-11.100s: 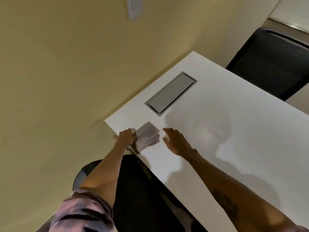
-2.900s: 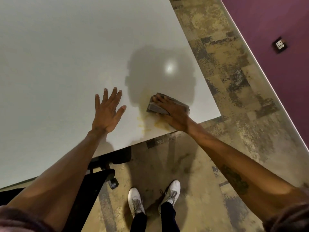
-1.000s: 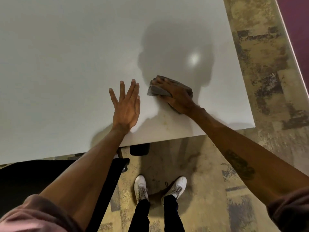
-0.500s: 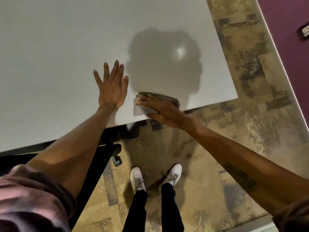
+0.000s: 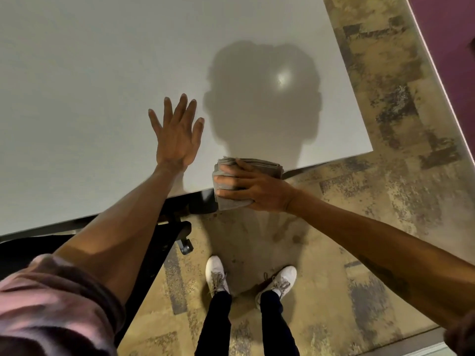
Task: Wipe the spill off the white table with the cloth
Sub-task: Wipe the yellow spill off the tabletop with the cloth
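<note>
My right hand (image 5: 253, 190) grips the folded grey cloth (image 5: 259, 164) at the near edge of the white table (image 5: 90, 86). The cloth's far part lies on the tabletop and its near part hangs past the edge under my fingers. My left hand (image 5: 177, 134) rests flat on the table just left of the cloth, fingers spread, holding nothing. No yellow spill shows on the table surface around the cloth. My head's shadow falls on the table beyond the cloth.
The table's right corner (image 5: 370, 150) is close to the cloth. A black wheeled chair (image 5: 164, 235) stands under the table edge at the left. My white shoes (image 5: 217, 274) stand on patterned carpet below. A purple wall (image 5: 447, 34) runs along the right.
My right hand has dragged the cloth toward me from the tabletop to the near edge, so it now overhangs. The yellow smear seen earlier is gone. My left hand stays flat.
</note>
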Demonstrator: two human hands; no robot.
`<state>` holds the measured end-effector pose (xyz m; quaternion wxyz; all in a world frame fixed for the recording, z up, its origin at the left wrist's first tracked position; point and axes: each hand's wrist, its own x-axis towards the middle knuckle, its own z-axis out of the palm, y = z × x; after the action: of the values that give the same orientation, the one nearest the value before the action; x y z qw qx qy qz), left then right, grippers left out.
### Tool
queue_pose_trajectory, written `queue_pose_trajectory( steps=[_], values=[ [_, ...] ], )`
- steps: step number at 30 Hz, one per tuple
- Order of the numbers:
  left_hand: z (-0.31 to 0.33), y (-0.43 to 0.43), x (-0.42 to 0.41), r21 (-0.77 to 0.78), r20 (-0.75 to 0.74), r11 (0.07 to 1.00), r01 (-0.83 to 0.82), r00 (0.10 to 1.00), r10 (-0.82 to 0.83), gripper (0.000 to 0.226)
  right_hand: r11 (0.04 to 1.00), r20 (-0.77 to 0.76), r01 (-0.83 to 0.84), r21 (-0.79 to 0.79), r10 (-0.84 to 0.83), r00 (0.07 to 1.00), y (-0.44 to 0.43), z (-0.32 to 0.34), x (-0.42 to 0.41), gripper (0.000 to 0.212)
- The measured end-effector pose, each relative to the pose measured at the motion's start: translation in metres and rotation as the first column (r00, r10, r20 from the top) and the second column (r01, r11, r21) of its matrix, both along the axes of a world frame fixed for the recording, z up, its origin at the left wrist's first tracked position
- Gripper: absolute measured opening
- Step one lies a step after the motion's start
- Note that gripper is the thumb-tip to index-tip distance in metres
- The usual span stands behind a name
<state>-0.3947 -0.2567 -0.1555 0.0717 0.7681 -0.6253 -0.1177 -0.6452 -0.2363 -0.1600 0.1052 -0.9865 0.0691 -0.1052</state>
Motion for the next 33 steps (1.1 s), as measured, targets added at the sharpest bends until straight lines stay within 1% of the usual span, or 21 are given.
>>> queue_pose_trajectory(
  steps=[3, 5, 6, 9, 11, 14, 16, 17, 18, 20, 21, 23, 24, 26, 28, 31, 33],
  values=[
    [-0.001, 0.0, -0.001, -0.001, 0.013, 1.0, -0.008, 1.0, 0.008, 0.057, 0.991, -0.005, -0.029, -0.128, 0.029, 1.0, 0.001, -0.006, -0.002, 0.033],
    [-0.003, 0.0, 0.0, 0.003, 0.021, 1.0, -0.016, 1.0, 0.016, 0.058, 0.979, -0.035, -0.017, -0.205, 0.01, 0.999, 0.004, -0.005, -0.001, 0.037],
    [-0.005, -0.001, 0.001, 0.004, 0.017, 1.0, -0.023, 1.0, 0.022, 0.059, 0.969, -0.03, 0.002, -0.246, -0.01, 1.0, 0.004, -0.004, -0.002, 0.037],
    [-0.008, -0.001, 0.001, -0.012, 0.038, 1.0, -0.018, 0.999, 0.019, 0.065, 0.939, 0.072, 0.034, -0.343, -0.01, 0.997, 0.004, 0.002, -0.001, 0.034],
    [-0.011, 0.001, 0.002, -0.016, 0.059, 1.0, -0.008, 0.998, 0.008, 0.068, 0.93, 0.044, 0.032, -0.366, -0.017, 0.999, 0.004, 0.006, -0.002, 0.041],
    [-0.011, 0.001, 0.001, -0.015, 0.063, 1.0, -0.018, 0.998, 0.019, 0.07, 0.919, -0.07, 0.074, -0.387, -0.11, 0.991, 0.009, 0.007, -0.007, 0.07],
    [-0.01, 0.001, -0.003, -0.01, 0.074, 0.999, -0.041, 0.996, 0.042, 0.063, 0.935, -0.167, 0.049, -0.351, -0.115, 0.979, 0.014, 0.004, -0.011, 0.077],
    [-0.01, 0.001, -0.004, -0.009, 0.079, 0.998, -0.061, 0.995, 0.061, 0.06, 0.947, -0.173, 0.058, -0.317, -0.118, 0.978, 0.014, 0.001, -0.014, 0.079],
    [-0.01, 0.001, -0.004, -0.009, 0.084, 0.997, -0.08, 0.993, 0.081, 0.058, 0.952, -0.163, 0.077, -0.297, -0.129, 0.978, 0.014, -0.003, -0.015, 0.078],
    [-0.01, 0.0, -0.005, -0.019, 0.084, 0.994, -0.11, 0.99, 0.111, 0.056, 0.954, -0.155, 0.093, -0.284, -0.142, 0.978, 0.014, -0.006, -0.017, 0.066],
    [-0.011, 0.001, -0.007, -0.03, 0.079, 0.994, -0.106, 0.991, 0.108, 0.055, 0.956, -0.147, 0.088, -0.279, -0.134, 0.98, 0.012, -0.008, -0.019, 0.064],
    [-0.014, 0.002, -0.01, -0.059, 0.072, 0.996, -0.07, 0.995, 0.074, 0.051, 0.952, -0.12, 0.096, -0.292, -0.136, 0.983, 0.008, -0.01, -0.028, 0.071],
    [-0.015, 0.001, -0.011, -0.067, 0.085, 0.996, -0.066, 0.994, 0.072, 0.05, 0.944, -0.128, 0.106, -0.314, -0.152, 0.98, 0.005, -0.008, -0.036, 0.07],
    [-0.018, -0.003, -0.015, -0.068, 0.131, 0.99, -0.12, 0.983, 0.129, 0.05, 0.942, -0.169, 0.113, -0.317, -0.173, 0.97, -0.003, -0.007, -0.057, 0.063],
    [-0.019, -0.009, -0.026, -0.047, 0.188, 0.978, -0.205, 0.959, 0.21, 0.051, 0.945, -0.206, 0.12, -0.304, -0.188, 0.96, -0.012, -0.007, -0.082, 0.067],
    [-0.014, -0.012, -0.05, -0.028, 0.112, 0.947, -0.32, 0.94, 0.321, 0.05, 0.932, -0.197, 0.169, -0.322, -0.24, 0.95, -0.022, -0.01, -0.118, 0.07],
    [-0.012, -0.011, -0.063, 0.008, 0.128, 0.938, -0.347, 0.931, 0.343, 0.056, 0.914, -0.184, 0.199, -0.353, -0.276, 0.943, -0.029, -0.013, -0.138, 0.065]
  ],
)
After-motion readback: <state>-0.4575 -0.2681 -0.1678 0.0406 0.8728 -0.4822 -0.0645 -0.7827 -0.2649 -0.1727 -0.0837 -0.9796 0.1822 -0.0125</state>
